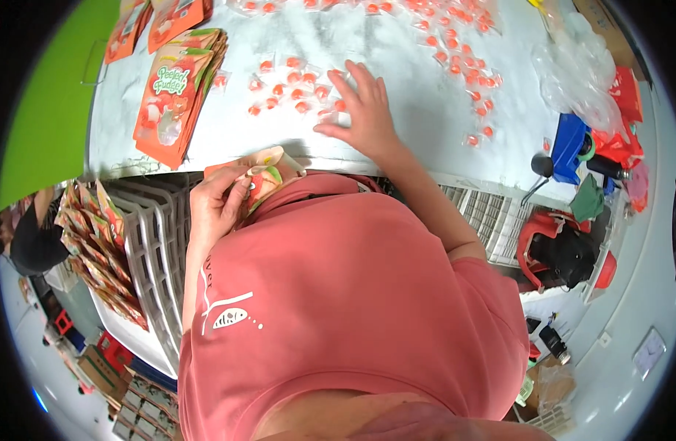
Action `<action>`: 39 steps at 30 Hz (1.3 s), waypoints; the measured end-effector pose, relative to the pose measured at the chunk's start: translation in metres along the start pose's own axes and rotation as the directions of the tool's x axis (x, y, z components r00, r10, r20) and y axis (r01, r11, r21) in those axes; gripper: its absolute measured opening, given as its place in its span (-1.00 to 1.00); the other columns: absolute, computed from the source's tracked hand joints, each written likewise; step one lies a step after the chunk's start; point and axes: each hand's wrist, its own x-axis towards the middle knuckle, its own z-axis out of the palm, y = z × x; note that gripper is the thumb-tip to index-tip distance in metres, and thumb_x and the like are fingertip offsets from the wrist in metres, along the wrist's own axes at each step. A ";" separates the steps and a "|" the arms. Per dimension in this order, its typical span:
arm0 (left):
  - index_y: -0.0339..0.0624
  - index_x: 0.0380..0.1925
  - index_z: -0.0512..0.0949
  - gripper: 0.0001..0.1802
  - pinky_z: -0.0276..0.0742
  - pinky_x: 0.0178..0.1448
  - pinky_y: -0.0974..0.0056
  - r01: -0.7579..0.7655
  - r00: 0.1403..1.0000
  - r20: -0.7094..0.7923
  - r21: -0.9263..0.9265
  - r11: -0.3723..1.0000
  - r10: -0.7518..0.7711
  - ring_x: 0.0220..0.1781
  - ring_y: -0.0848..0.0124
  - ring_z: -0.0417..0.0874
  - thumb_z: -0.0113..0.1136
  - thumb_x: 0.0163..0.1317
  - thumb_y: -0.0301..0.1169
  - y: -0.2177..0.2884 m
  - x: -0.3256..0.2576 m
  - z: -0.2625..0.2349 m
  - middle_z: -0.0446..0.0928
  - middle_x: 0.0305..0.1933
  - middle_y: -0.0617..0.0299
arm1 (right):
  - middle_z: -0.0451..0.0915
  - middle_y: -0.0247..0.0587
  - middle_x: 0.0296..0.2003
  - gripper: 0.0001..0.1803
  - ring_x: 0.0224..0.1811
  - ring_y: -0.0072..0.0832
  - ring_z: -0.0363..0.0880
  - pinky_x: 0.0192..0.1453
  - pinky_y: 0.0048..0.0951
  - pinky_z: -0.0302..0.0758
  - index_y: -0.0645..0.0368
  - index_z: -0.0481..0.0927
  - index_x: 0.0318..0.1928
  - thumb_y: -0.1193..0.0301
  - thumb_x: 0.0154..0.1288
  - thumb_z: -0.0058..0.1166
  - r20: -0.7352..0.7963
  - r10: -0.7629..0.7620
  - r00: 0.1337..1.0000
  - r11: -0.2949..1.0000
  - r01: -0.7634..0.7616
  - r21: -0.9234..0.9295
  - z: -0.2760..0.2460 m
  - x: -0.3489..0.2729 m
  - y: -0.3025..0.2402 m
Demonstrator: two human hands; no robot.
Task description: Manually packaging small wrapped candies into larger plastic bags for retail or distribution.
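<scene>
At the table's front edge my left hand (219, 195) is closed on an orange and tan candy pouch (268, 178), whose top end gapes a little and faces right. My right hand (364, 114) reaches over the white tabletop with fingers spread, holding nothing I can see. Its fingertips are at the right side of a loose group of small clear-wrapped orange candies (297, 94). To the left of that group lies a stack of flat candy pouches (169, 103), overlapping one another.
More wrapped candies (455, 62) trail across the table's right and far side. Further pouches (180, 20) lie at the far left. Grey plastic crates (150, 250) and a pile of pouches (99, 250) stand below left. A blue tape dispenser (568, 151) and clear plastic bags (577, 81) occupy the right end.
</scene>
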 end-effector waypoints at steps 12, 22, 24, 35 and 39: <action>-0.28 -0.13 0.67 -0.81 0.56 -0.07 0.30 -0.137 0.987 -0.087 -0.035 0.990 0.133 -0.15 0.26 0.69 0.30 0.24 -0.58 -0.003 0.001 -0.007 0.66 -0.18 0.08 | 0.48 -0.34 0.17 -0.41 0.25 -0.25 0.38 0.24 0.02 0.33 -0.18 0.57 0.19 0.05 0.14 0.34 0.079 -0.273 0.959 0.950 0.281 -0.135 0.035 0.034 -0.013; -0.33 -0.14 0.64 -0.84 0.46 -0.20 0.42 -0.225 0.931 -0.301 -0.035 0.974 0.205 -0.25 0.46 0.56 0.25 0.29 -0.58 -0.010 0.016 -0.020 0.53 -0.25 0.18 | 0.56 -0.48 -0.26 -0.75 -0.24 -0.49 0.55 -0.26 -0.49 0.53 -0.08 0.68 -0.21 0.46 0.05 0.32 0.003 -0.438 0.899 0.889 0.434 -0.147 0.040 0.048 -0.002; -0.33 -0.13 0.64 -0.84 0.47 -0.20 0.41 -0.202 0.937 -0.300 -0.039 0.979 0.181 -0.25 0.46 0.56 0.25 0.29 -0.57 -0.009 0.020 -0.017 0.53 -0.25 0.19 | 0.57 -0.46 -0.31 -0.75 -0.31 -0.46 0.58 -0.29 -0.51 0.56 -0.05 0.70 -0.23 0.53 0.05 0.31 -0.037 -0.436 0.899 0.897 0.431 -0.096 0.039 0.049 0.000; -0.27 -0.10 0.68 -0.77 0.54 -0.17 0.29 -0.155 0.950 -0.250 0.140 0.978 0.186 -0.26 0.30 0.62 0.28 0.22 -0.57 0.004 0.050 0.003 0.54 -0.28 0.13 | 0.74 -0.09 -0.22 -0.89 -0.41 -0.72 0.56 -0.52 -0.68 0.33 0.28 0.66 -0.18 0.54 0.31 0.17 0.546 0.226 0.807 0.256 -0.590 0.765 -0.031 0.060 -0.027; -0.27 -0.09 0.68 -0.76 0.55 -0.08 0.24 -0.148 0.957 -0.226 0.160 0.976 0.182 -0.20 0.26 0.62 0.28 0.22 -0.56 0.010 0.058 0.010 0.53 -0.28 0.12 | 0.74 -0.12 -0.26 -0.85 -0.51 -0.76 0.46 -0.53 -0.70 0.28 0.24 0.67 -0.17 0.44 0.31 0.21 0.638 0.133 0.758 0.190 -0.651 0.735 -0.050 0.067 -0.042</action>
